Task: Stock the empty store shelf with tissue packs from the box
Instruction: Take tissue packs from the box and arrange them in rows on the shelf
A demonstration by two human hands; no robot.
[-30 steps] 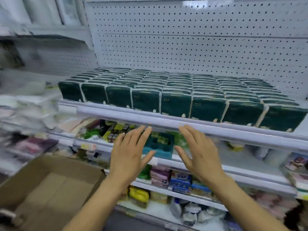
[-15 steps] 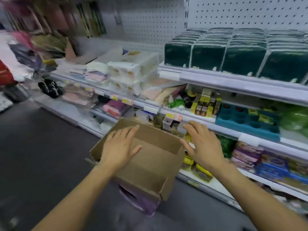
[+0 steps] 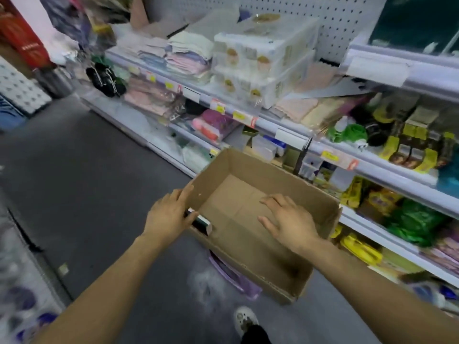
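I count one cardboard box [image 3: 250,219] and I see no tissue pack inside it. Two hands are in view, one left hand [image 3: 169,214] and one right hand [image 3: 289,220]. One shoe [image 3: 246,319] shows below. The shelf goods are too blurred to count.

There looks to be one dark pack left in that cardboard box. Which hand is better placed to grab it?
Probably the left hand: it already rests at the near-left corner of the brown cardboard box, touching the dark green tissue pack. The right hand hovers open over the box's bare bottom, farther from the pack.
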